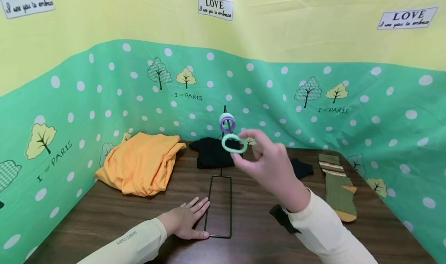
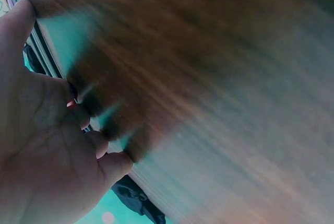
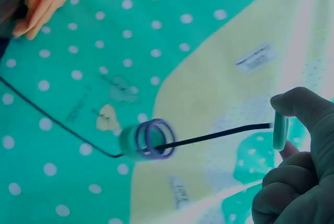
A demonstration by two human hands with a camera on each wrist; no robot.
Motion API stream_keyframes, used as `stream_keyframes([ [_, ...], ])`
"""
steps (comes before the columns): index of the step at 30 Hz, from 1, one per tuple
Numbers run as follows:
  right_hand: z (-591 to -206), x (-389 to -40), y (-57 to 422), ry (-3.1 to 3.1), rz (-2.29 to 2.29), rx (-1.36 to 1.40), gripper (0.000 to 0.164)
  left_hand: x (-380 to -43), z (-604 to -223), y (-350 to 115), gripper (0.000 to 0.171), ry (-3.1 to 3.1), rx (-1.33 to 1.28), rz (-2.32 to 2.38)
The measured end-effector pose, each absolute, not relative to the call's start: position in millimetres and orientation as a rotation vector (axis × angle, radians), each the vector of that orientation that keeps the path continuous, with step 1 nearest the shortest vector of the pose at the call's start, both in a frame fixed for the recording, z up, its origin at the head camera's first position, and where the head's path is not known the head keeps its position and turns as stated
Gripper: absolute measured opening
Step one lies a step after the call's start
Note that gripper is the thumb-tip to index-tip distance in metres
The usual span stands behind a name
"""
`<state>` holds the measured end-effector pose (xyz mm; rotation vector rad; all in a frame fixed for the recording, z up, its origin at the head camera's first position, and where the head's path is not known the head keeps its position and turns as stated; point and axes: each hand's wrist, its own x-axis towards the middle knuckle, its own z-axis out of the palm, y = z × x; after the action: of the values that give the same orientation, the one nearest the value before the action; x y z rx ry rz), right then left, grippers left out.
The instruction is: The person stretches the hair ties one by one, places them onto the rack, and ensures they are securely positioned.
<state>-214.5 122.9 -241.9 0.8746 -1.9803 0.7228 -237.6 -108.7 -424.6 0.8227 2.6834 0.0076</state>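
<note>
My right hand (image 1: 270,165) pinches a mint-green hair tie (image 1: 234,151) between thumb and forefinger, its loop squeezed slightly oval. In the right wrist view that hair tie (image 3: 280,132) is edge-on at the free tip of a black rod (image 3: 219,135); whether the tip is inside the loop I cannot tell. Farther back on the rod hang purple hair ties (image 3: 168,153) and mint ones. The rod belongs to a black wire stand (image 1: 231,206) with a rectangular base on the table. Flat on the table, my left hand (image 1: 184,220) touches the base's left side with straight fingers.
An orange cloth (image 1: 143,163) lies heaped at the back left. Black folded cloth (image 1: 212,155) lies behind the stand. To the right are a green striped sock (image 1: 338,190), a dark cloth item (image 1: 302,168) and another black item (image 1: 282,217) partly under my right sleeve.
</note>
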Motion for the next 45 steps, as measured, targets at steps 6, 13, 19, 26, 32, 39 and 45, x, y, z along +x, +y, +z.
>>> stream_keyframes([
  [6,-239.4,-246.9,114.2,-2.208,0.714,0.679,0.043,-239.5,-425.6,-108.7,0.090,2.686,0.822,0.015],
  [13,-250.4,-258.6,119.9,-2.328,0.793,0.560,0.060,-240.3,-427.4,-108.2,0.090,2.683,0.829,0.008],
  [19,-264.9,-259.1,137.7,-2.451,0.987,0.488,0.063,-240.4,-427.2,-109.1,0.090,2.687,0.823,0.002],
  [26,-289.5,-258.8,165.0,-2.559,1.182,0.353,0.063,-241.1,-427.2,-109.0,0.091,2.677,0.818,0.000],
  [32,-321.9,-259.1,191.6,-2.665,1.240,0.211,0.064,-237.9,-426.6,-108.8,0.091,2.686,0.833,0.014],
  [39,-355.3,-255.1,217.8,-2.696,1.311,0.089,0.064,-236.7,-426.6,-109.2,0.090,2.695,0.839,0.018],
  [45,-377.5,-251.3,237.7,-2.769,1.267,0.007,0.065,-235.9,-426.4,-109.2,0.089,2.693,0.844,0.022],
])
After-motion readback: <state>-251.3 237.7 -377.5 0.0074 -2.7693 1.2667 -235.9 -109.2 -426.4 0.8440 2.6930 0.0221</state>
